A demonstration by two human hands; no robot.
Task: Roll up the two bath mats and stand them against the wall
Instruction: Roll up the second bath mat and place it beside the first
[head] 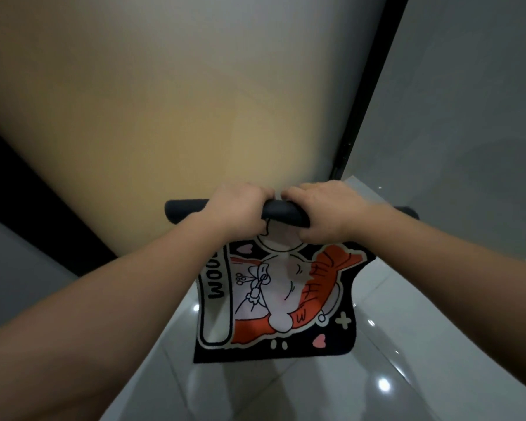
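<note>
A black bath mat (274, 305) with a white-and-orange cartoon print hangs in the air in front of me. Its top part is rolled into a dark tube that runs left to right. My left hand (234, 208) grips the roll left of centre. My right hand (325, 212) grips it right of centre, thumb under the roll. The unrolled part hangs down over the floor, print facing me. Only one mat is in view.
A frosted, yellow-lit glass door (164, 117) with a black frame (368, 95) stands straight ahead. A grey wall (474, 101) is to the right. Glossy grey floor tiles (392, 375) lie below the mat.
</note>
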